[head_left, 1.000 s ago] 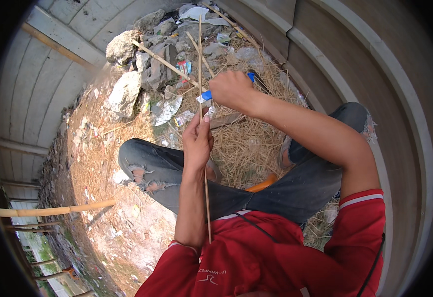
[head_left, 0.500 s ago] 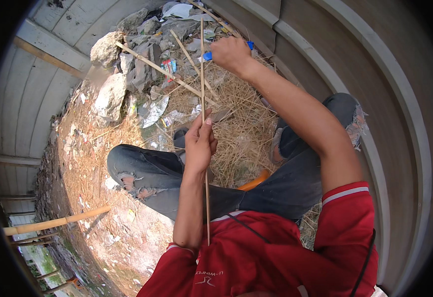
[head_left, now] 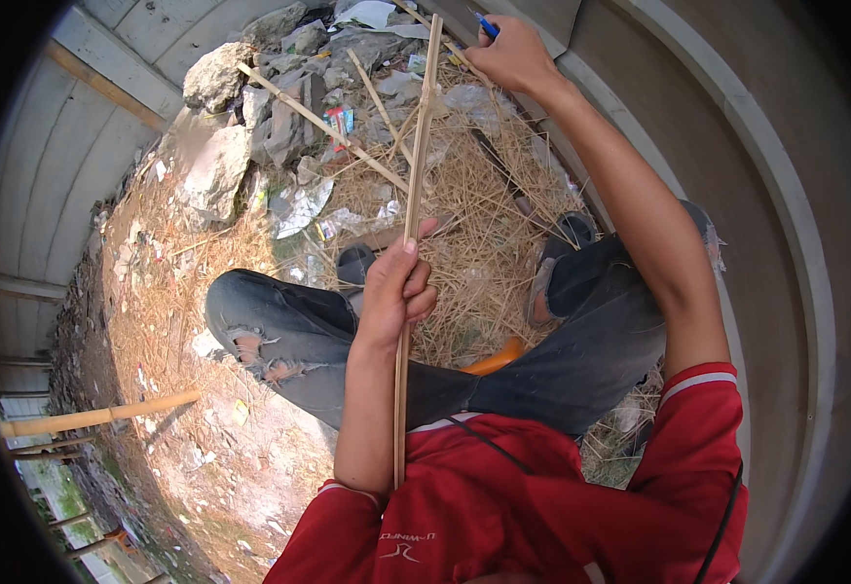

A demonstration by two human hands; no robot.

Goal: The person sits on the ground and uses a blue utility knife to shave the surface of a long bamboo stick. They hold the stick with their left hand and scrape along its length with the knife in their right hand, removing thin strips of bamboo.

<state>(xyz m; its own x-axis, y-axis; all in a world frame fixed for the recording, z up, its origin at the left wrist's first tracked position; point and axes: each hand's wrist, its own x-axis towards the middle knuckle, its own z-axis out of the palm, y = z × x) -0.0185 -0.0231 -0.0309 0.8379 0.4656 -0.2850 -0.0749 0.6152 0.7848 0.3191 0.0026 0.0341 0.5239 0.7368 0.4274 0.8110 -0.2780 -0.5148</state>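
- Bamboo first: I count one long, thin, pale bamboo strip (head_left: 412,204), running upright through the middle of my view, from the red shirt (head_left: 503,516) to the rubble at the top edge.
- My left hand (head_left: 398,287) has its fingers curled tight around that strip about halfway along, thumb lying up its side.
- My right hand (head_left: 515,54) is stretched far out near the top edge, closed around one small blue-handled tool (head_left: 485,24); I cannot tell whether the tool touches the strip's tip.
- Two more thin bamboo sticks (head_left: 320,125) lie crossed on the dry straw (head_left: 484,224) behind.
- Two legs in dark jeans (head_left: 289,336) are folded on the ground.
- One thick bamboo pole (head_left: 94,417) lies by the lower left edge.
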